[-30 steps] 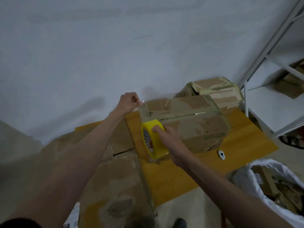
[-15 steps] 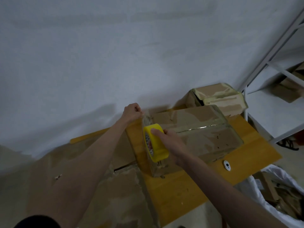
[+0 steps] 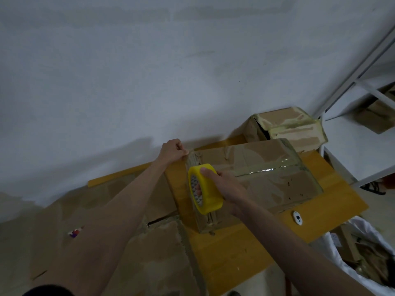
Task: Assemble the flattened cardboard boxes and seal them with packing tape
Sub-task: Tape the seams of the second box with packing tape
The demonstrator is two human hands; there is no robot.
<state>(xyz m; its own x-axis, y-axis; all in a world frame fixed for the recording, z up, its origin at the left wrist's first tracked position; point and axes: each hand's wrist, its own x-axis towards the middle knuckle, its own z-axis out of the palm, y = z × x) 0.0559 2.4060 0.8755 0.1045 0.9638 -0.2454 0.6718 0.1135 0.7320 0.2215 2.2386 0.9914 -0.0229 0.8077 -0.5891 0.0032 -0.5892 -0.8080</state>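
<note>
Since a second ago the right hand (image 3: 224, 184) — gripping the yellow tape roll (image 3: 205, 189) — has drawn it nearer down the box (image 3: 256, 178) end on the tabletop (image 3: 235, 248), while the left hand (image 3: 173, 149) pinches the tape's start at the far-left corner — sealing underway.

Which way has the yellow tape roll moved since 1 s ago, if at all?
Yes: the yellow tape roll, in the right hand, has risen slightly up the cardboard box's end face, away from the table.

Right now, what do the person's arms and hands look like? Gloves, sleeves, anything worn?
Both arms are bare from wrist to past the elbow. The left hand and right hand wear no gloves; no watch, ring or band shows. No sleeve is visible on either forearm. A dark patch at the bottom left edge may be clothing, but cannot be identified.
</note>
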